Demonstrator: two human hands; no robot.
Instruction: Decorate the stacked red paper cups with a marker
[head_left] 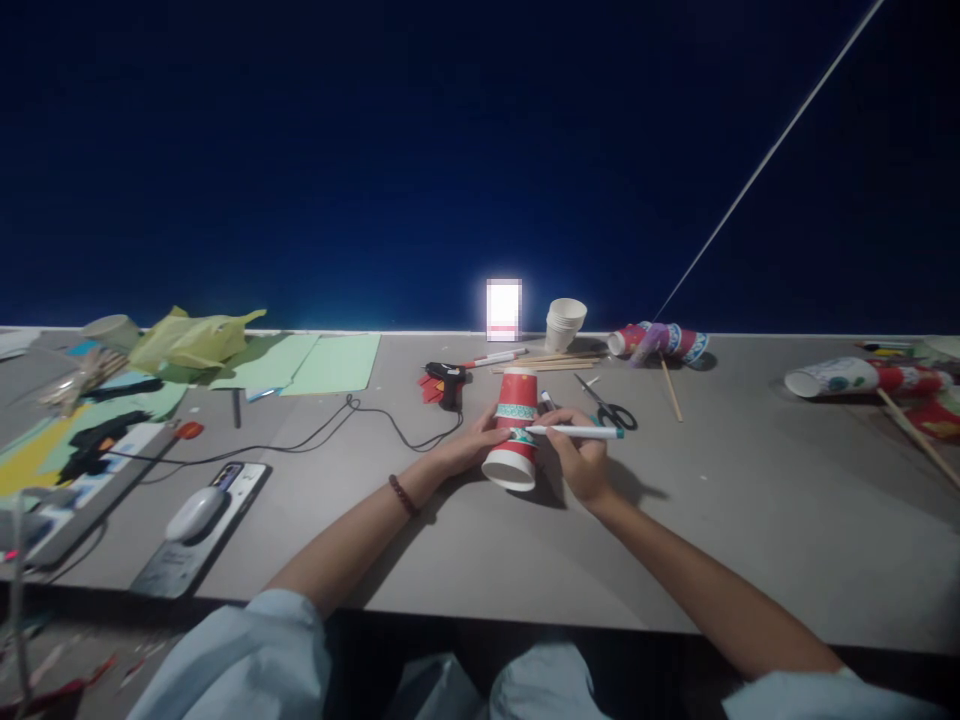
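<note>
My left hand (pixel 474 447) is wrapped round the side of a red paper-cup piece (pixel 519 388), made of cups joined end to end with white-and-teal patterned bands. Its wide white mouth tilts toward me. In my right hand (pixel 581 460) is a white marker (pixel 581 432) with a teal end, pinched between the fingers. The marker's tip meets or nearly meets the lower patterned band; I cannot tell which. Just beyond my right hand lie black-handled scissors (pixel 616 413). A black glue gun (pixel 448 383) rests on red scraps behind my left hand.
Stacked white paper cups (pixel 565 320) and wooden sticks (pixel 555 362) are at the back. Decorated cup pieces (pixel 675 342) lie to the right. A cable (pixel 300 440) runs left to a power strip (pixel 105 490). A phone (pixel 202 530) carries a white mouse. Green paper (pixel 337 362) lies beyond.
</note>
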